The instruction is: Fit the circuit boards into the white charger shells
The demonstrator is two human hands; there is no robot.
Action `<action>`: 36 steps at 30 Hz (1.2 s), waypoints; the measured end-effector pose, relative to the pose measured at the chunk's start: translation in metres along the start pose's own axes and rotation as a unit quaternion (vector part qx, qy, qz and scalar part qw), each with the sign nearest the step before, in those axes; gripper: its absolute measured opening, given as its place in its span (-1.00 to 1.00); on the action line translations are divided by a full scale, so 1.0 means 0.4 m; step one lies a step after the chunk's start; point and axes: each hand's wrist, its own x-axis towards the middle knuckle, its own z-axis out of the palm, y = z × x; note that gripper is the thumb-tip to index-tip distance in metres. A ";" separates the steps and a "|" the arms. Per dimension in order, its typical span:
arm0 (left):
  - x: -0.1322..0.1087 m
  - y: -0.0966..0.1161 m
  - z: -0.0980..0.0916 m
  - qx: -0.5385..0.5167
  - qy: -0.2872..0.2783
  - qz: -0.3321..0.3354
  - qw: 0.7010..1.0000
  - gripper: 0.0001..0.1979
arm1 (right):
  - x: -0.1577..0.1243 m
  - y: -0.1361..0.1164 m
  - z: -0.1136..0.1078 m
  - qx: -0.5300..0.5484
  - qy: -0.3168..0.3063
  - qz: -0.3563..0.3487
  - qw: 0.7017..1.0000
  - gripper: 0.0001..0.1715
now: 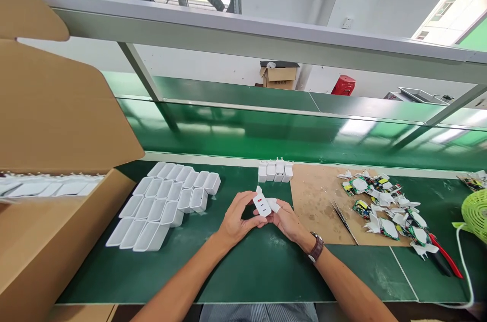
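Observation:
A small white USB wall charger (262, 205) is held over the green table, its face with a red port and darker slots turned up. My left hand (239, 216) grips its left side between thumb and fingers. From the other side my right hand (287, 218) pinches the charger, white coverings on its fingertips. Left of the hands stand rows of open white charger housings (155, 208). Beyond the hands, several assembled white chargers (275, 171) stand in a row. What the fingers do behind the charger is hidden.
A brown board (315, 200) at right bears tweezers (344, 221) and a pile of circuit boards with white parts (388, 208). Red-handled pliers (445, 256) and a lime-green round object (475, 215) lie farther right. A large open cardboard box (76, 241) bounds the left.

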 end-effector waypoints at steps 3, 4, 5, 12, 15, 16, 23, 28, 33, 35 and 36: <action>0.001 0.000 -0.004 -0.004 -0.008 -0.009 1.000 -0.46 | 0.004 0.004 -0.006 -0.039 0.002 -0.001 0.999 -0.29; 0.001 0.002 -0.006 -0.006 -0.012 -0.014 1.000 -0.47 | 0.004 0.006 -0.009 -0.055 0.005 -0.006 0.998 -0.30; 0.001 0.003 -0.008 -0.009 -0.019 -0.022 1.000 -0.45 | 0.004 0.007 -0.012 -0.073 0.012 -0.016 0.997 -0.34; 0.010 0.005 -0.018 -0.096 -0.040 -0.206 0.973 -0.45 | -0.012 0.013 -0.028 -0.326 0.150 -0.181 0.916 -0.69; 0.019 0.000 -0.020 -0.118 -0.045 -0.209 0.970 -0.70 | -0.019 0.017 -0.029 -0.389 0.170 -0.197 0.884 -0.55; 0.022 -0.001 -0.020 -0.122 -0.048 -0.194 0.972 -0.75 | -0.019 0.017 -0.030 -0.392 0.164 -0.195 0.884 -0.42; 0.026 0.011 -0.017 -0.116 -0.156 -0.043 0.980 -0.77 | -0.003 0.033 -0.042 -0.307 0.004 -0.090 0.947 0.09; 0.026 0.025 -0.001 -0.021 -0.087 -0.043 0.995 -0.82 | 0.002 0.052 -0.039 -0.349 0.029 -0.106 0.931 0.19; 0.020 0.007 -0.008 0.022 -0.098 0.026 0.995 -0.79 | -0.003 0.036 -0.030 -0.391 0.032 -0.116 0.912 0.14; 0.020 0.000 -0.020 0.047 -0.127 0.057 0.989 -0.68 | -0.005 0.028 -0.027 -0.394 0.034 -0.120 0.911 0.12; 0.020 0.000 -0.026 0.062 -0.147 0.065 0.985 -0.63 | -0.005 0.025 -0.026 -0.396 0.034 -0.118 0.910 0.10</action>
